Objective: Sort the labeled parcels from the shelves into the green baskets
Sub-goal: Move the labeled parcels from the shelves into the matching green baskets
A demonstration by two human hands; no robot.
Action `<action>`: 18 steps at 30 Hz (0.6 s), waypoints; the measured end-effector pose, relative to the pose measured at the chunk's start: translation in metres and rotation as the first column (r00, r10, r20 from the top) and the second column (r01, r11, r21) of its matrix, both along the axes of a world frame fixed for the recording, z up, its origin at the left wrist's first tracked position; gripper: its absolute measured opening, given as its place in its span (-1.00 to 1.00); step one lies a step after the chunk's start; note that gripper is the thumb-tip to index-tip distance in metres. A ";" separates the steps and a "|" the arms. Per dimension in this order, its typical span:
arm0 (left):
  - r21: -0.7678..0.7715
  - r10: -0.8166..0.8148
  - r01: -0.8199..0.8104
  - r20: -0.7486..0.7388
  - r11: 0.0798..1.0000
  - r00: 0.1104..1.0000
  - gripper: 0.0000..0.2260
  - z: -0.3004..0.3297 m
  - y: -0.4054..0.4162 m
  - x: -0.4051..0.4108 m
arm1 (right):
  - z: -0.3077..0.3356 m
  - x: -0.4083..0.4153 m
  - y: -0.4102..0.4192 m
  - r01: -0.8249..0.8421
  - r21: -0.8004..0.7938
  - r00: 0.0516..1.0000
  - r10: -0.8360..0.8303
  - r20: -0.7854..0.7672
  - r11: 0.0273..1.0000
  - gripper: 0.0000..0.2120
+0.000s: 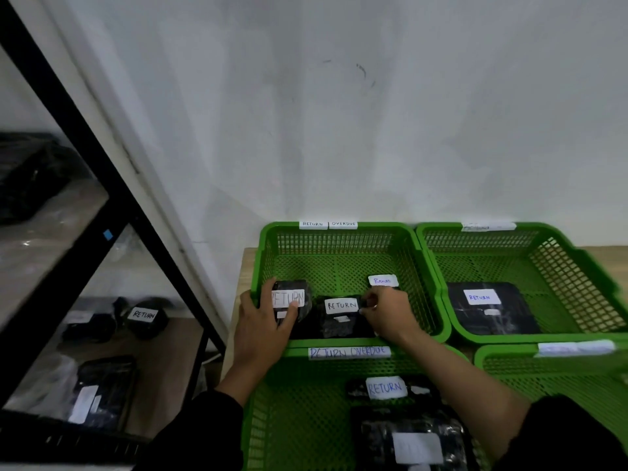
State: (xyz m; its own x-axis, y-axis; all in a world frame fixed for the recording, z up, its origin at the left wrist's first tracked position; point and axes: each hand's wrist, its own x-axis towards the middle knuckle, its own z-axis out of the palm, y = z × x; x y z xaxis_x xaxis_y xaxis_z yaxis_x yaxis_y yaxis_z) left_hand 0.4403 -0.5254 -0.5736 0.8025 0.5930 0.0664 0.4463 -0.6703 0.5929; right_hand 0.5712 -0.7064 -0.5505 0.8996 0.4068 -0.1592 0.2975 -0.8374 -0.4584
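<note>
Four green baskets stand on a wooden table. In the far left basket (339, 232), tagged "RETURN OVERDUE", lie black wrapped parcels with white "RETURN" labels. My left hand (261, 328) grips the left parcel (302, 294) over the basket's left wall, thumb across its label. My right hand (387, 311) pinches the right end of the middle parcel (339, 317). Behind my right hand a third white label (383, 280) shows; its parcel is hidden. The near left basket (295, 402) holds two black parcels, one labelled "RETURN" (385, 388).
The far right basket (560, 266) holds one flat black "RETURN" parcel (489, 307). A fourth basket (543, 368) sits at the near right. A black metal shelf (112, 205) at the left carries several black parcels, one labelled "RETURN" (144, 316). A white wall stands behind.
</note>
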 end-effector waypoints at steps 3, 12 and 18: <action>0.006 -0.006 0.006 0.001 1.000 1.000 -0.47 0.000 0.000 -0.001 | 0.013 -0.011 -0.016 0.053 0.095 0.998 -0.055 0.015 0.994 -0.79; -0.119 -0.097 0.074 -0.202 0.990 0.974 -0.38 0.027 0.008 -0.004 | 0.083 -0.074 -0.058 0.038 0.137 0.992 -0.054 0.117 0.990 -0.68; -0.146 -0.133 0.128 -0.024 0.981 0.991 -0.38 0.073 0.001 -0.028 | 0.112 -0.134 -0.080 0.096 0.235 0.974 -0.140 0.179 0.967 -0.70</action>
State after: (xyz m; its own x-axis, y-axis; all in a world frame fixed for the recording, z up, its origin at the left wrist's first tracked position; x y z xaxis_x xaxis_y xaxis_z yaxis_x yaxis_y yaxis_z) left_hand 0.4127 -0.5243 -0.5006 0.8740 0.4842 -0.0400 0.3816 -0.6332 0.6733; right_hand 0.4374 -0.7866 -0.4380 0.9479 0.3010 0.1043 0.3036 -0.7547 -0.5816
